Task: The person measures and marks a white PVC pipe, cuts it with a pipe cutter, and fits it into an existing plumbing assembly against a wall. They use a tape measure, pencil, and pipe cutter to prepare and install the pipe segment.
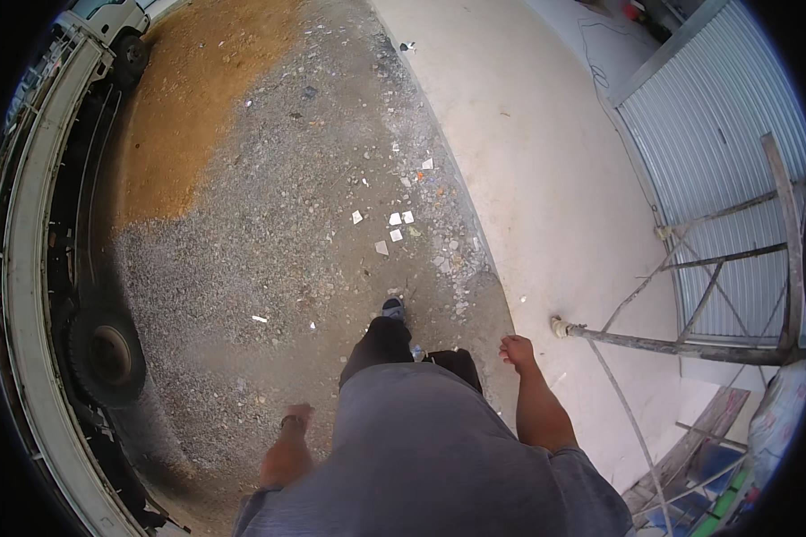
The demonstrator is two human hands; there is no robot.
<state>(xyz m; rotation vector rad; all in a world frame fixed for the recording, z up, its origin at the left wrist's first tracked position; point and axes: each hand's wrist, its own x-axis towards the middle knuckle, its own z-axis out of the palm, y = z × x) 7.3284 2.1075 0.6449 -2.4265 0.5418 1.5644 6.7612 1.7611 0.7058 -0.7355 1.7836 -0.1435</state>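
My right hand point(514, 350) hangs at my right side over the edge of the pale concrete slab point(546, 224). Its fingers are curled in, and nothing shows in them. On the other side, my left hand point(297, 415) hangs low above the gravel ground point(242, 295). It is smeared by motion, so its fingers cannot be made out; a dark band circles the wrist. Neither hand touches anything around it. One shoe point(393, 309) shows ahead of my dark trousers, on the bare grey ground beside the slab.
A flatbed truck point(27, 268) with a large wheel point(107, 356) stands along the left. Broken white tile pieces point(395, 218) lie ahead. At right, metal scaffolding point(690, 345) stands on the slab before a corrugated shutter point(716, 134). Orange soil point(184, 116) spreads at the far left.
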